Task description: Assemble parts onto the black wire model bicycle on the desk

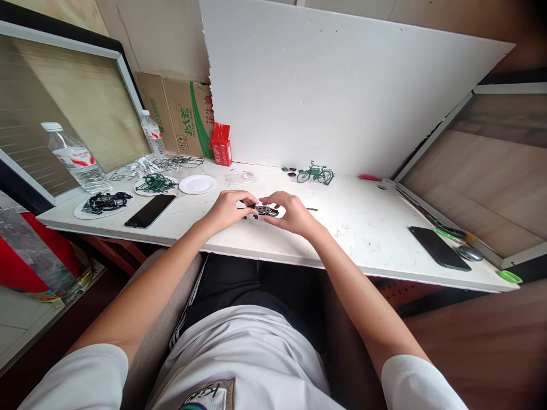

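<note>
Between my two hands, just above the white table (pixel 367 228), is a small black model part (pixel 267 210) with thin bars along it; its exact kind is too small to make out. My left hand (pixel 228 210) pinches its left end between thumb and fingers. On the other end, my right hand (pixel 293 212) has its thumb below and its fingers curled over the top. Parts of the piece are hidden by the fingertips. A thin black stick (pixel 313 209) lies just right of my right hand. Behind stands a small green model bicycle (pixel 315 172), with little dark pieces (pixel 292 172) beside it.
At left are paper plates with black parts (pixel 106 202) and green parts (pixel 154 183), a bare plate (pixel 198 184), a phone (pixel 150 211) and water bottles (pixel 79 159). A red box (pixel 221 145) stands behind. At right lie another phone (pixel 439 248) and a mouse (pixel 470 253).
</note>
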The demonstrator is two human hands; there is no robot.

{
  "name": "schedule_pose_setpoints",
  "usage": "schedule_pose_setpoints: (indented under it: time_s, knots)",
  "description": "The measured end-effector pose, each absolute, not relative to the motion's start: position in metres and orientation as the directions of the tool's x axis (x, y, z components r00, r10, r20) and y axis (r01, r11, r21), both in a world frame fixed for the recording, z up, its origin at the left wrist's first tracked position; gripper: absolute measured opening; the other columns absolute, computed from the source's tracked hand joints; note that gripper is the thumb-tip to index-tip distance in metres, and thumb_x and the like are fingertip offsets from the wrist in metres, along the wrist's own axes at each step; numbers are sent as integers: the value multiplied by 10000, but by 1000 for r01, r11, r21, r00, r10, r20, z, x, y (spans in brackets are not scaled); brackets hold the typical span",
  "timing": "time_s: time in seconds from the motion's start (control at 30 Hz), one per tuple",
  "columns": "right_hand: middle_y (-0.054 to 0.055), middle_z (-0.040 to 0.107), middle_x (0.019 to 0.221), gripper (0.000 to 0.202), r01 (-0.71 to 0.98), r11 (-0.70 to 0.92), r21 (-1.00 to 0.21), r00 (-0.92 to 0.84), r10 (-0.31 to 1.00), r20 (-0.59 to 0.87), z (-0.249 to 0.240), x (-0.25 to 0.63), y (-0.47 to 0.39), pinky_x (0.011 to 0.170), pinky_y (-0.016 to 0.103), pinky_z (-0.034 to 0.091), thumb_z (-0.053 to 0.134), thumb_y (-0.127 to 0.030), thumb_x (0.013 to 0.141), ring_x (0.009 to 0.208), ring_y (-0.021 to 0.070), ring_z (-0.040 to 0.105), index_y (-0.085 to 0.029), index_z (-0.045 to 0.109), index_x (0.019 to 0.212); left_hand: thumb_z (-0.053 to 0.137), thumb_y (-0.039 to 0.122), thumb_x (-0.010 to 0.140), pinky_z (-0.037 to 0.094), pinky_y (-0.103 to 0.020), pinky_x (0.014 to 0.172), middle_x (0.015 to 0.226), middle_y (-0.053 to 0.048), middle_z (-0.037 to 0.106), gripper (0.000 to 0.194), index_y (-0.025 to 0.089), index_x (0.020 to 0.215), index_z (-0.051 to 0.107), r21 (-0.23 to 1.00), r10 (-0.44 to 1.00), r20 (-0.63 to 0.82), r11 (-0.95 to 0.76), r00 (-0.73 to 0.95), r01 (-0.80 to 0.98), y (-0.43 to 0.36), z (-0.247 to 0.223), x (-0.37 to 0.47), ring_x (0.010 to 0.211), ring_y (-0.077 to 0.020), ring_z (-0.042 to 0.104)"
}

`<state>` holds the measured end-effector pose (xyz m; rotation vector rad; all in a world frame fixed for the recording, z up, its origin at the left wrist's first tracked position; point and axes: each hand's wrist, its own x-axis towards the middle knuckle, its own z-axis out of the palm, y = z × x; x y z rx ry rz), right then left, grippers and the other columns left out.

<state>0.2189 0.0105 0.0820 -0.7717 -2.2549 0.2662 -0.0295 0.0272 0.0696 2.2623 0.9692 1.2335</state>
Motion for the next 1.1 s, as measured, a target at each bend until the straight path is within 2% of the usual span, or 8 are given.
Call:
schedule_pose_setpoints:
  time_s: [0.1, 0.27, 0.6, 0.77, 0.87, 0.97, 1.03, 1.1]
  knots:
    - [127, 797, 1175, 476, 440, 775, -454, -538, 632, 558, 77, 220, 15, 830, 398, 617, 825, -508, 923, 1054, 285, 743, -222, 773, 1300, 866, 399, 827, 603, -355, 892, 971, -68, 830, 244, 211, 979, 832, 625, 737, 578, -676, 350, 390, 28, 69, -29, 913, -240, 761]
    - [116, 805, 1201, 503, 439, 773, -458, -512, 634, 579, 75, 221, 17, 873, 417, 608, 880, -517, 872, 1123, 302, 726, -231, 782, 1274, 886, 378, 808, 602, -352, 902, 947, -56, 830, 248, 218, 991, 836, 626, 744, 588, -667, 317, 404, 30, 68, -28, 900, -234, 762]
    - [84, 831, 1136, 253, 453, 791, -412, -489, 607, 627, 73, 215, 14, 977, 432, 595, 746, -398, 998, 1080, 273, 752, -240, 819, 1182, 794, 258, 867, 576, -382, 973, 1033, -58, 832, 268, 233, 1133, 809, 636, 753, 562, -657, 342, 404, 25, 71, -23, 986, -244, 774]
    - [86, 829, 1148, 261, 453, 767, -455, -496, 641, 586, 66, 213, 17, 918, 385, 610, 759, -389, 979, 1039, 257, 769, -237, 823, 1181, 849, 242, 848, 481, -479, 1128, 1050, -55, 810, 248, 258, 1094, 813, 523, 698, 631, -705, 339, 479, 31, 67, -24, 1054, -270, 740]
    - [90, 823, 1126, 255, 456, 765, -454, -474, 641, 604, 60, 210, 20, 864, 372, 618, 755, -378, 976, 995, 246, 766, -231, 820, 1173, 905, 266, 812, 470, -491, 1118, 1096, -76, 775, 266, 256, 1054, 797, 463, 671, 687, -700, 279, 544, 32, 65, -23, 1153, -304, 680]
    - [102, 814, 1139, 283, 477, 746, -466, -430, 660, 616, 55, 208, 23, 846, 385, 632, 756, -393, 969, 988, 252, 763, -225, 814, 1190, 952, 316, 766, 466, -502, 1088, 1121, -106, 728, 297, 247, 989, 768, 414, 640, 757, -625, 131, 662, 29, 63, -20, 1200, -345, 608]
    - [104, 811, 1163, 311, 476, 724, -499, -394, 683, 615, 53, 206, 24, 857, 392, 643, 765, -404, 958, 1024, 259, 762, -226, 808, 1210, 938, 359, 786, 476, -486, 1045, 1042, -106, 715, 259, 235, 900, 741, 410, 632, 772, -576, 67, 708, 27, 60, -18, 1128, -339, 618]
    - [103, 806, 1198, 333, 466, 704, -536, -365, 705, 608, 51, 205, 24, 872, 389, 651, 773, -399, 948, 1075, 263, 758, -227, 802, 1231, 893, 395, 838, 500, -446, 977, 842, -72, 696, 249, 232, 794, 710, 426, 663, 745, -551, 67, 717, 26, 56, -15, 992, -305, 656]
